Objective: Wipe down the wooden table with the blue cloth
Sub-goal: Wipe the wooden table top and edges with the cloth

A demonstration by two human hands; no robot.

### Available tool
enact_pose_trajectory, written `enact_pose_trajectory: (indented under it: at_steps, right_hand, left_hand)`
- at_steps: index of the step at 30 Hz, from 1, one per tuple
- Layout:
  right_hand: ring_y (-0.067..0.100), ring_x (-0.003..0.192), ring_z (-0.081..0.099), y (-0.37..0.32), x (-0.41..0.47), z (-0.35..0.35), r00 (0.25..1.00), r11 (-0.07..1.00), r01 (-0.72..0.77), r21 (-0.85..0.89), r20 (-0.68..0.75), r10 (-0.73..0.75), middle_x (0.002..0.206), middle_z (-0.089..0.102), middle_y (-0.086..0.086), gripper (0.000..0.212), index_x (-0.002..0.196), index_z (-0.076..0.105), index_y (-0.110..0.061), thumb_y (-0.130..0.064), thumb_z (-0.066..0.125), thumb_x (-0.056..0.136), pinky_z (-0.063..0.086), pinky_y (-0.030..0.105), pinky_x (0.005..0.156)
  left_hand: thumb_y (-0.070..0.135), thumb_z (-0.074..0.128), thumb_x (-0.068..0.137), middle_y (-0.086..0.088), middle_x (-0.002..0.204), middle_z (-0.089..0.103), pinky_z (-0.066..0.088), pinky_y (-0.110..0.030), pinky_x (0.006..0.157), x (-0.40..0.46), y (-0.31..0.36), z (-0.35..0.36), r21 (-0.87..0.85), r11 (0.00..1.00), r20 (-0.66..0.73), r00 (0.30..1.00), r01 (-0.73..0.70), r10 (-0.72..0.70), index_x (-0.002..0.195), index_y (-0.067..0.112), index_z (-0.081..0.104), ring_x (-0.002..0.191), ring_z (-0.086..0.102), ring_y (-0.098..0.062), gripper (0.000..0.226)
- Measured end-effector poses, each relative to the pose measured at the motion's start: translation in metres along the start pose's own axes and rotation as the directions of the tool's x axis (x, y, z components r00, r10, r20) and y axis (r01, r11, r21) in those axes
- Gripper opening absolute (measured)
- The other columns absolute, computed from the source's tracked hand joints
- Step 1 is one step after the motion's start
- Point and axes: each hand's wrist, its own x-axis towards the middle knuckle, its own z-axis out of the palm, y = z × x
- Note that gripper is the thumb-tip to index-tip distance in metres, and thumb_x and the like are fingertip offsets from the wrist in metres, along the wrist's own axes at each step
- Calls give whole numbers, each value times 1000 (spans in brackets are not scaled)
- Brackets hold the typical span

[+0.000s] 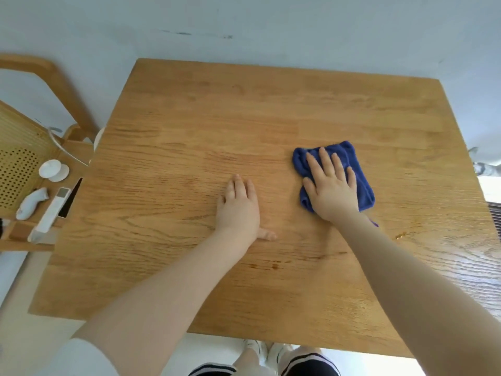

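Across the wooden table (pixel 189 126) we have a broad bare top with a few small brownish marks near the front and right edges, so we judge much of the wiping remains. To its left stands a wooden chair (pixel 32 158) holding a small white lid-like dish (pixel 53 170), a white remote (pixel 53 210) and a pale sock (pixel 31 203). Our left hand (pixel 240 210) rests flat near the middle, fingers straight and close together, thumb out to the side, steadying us. Our right hand (pixel 332 185) presses the blue cloth (pixel 360 185) flat, right of centre, fingers spread and straight on top. Folded, soft and light, the cloth will likely bunch or slide out, so we would keep the palm over its middle.
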Motion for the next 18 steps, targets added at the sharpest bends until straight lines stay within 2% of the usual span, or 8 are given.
enact_pose_trajectory:
  at_steps: [5,12,18]
  right_hand:
    - [20,144,-6,-9,25,-2,993,992,-117,48,2,117,158,-3,-5,53,147,5,-34,-42,23,98,-1,46,116]
    - [23,145,2,-15,-48,9,999,1000,25,-4,-26,-25,158,5,-2,55,147,12,-32,-41,32,97,2,47,115]
    - [22,144,-3,-8,30,-1,998,998,-54,41,-14,55,158,0,-3,53,147,9,-32,-41,26,97,-1,49,114]
  left_hand:
    - [72,65,61,-15,156,-17,3,-43,117,-1,-4,6,-44,999,-24,1000,-14,13,147,9,-14,144,-11,-30,133]
    - [73,65,61,-18,156,-11,11,-47,115,-2,1,-4,20,1000,-10,1000,3,-3,148,7,-11,144,-5,-32,133]
    - [76,62,59,-14,156,-15,7,-45,116,-3,-2,2,-12,1000,-20,1000,4,-4,148,11,-12,144,-8,-30,132]
